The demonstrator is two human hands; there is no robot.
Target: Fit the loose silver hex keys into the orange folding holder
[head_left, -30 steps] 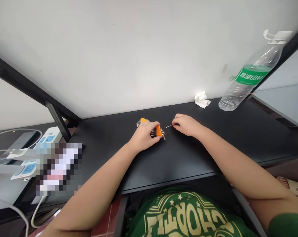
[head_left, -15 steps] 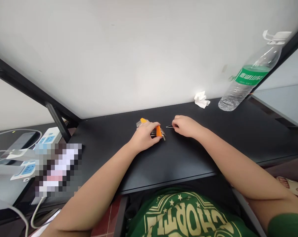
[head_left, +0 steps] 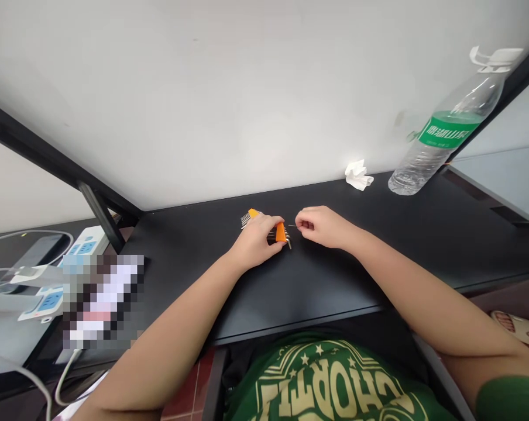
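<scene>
On the black desk [head_left: 335,280] lies a set of metal hex keys in an orange holder [head_left: 281,231]. My left hand [head_left: 258,241] rests over the holder, its fingers curled around it and pressing it to the desk. My right hand [head_left: 321,227] is just to the right of the holder, fingers pinched on a thin metal hex key [head_left: 292,225] whose tip points left at the holder's end. The key's tip is close to the holder; whether it touches is unclear.
A crumpled white tissue [head_left: 358,175] lies at the desk's back edge. A clear water bottle with a green label [head_left: 444,131] leans at the back right. White power strips and cables [head_left: 49,280] sit on the lower surface to the left. A white wall stands behind.
My right hand has moved left with the thin key, bringing its tip up to the orange holder. My left hand has stayed on the holder.
</scene>
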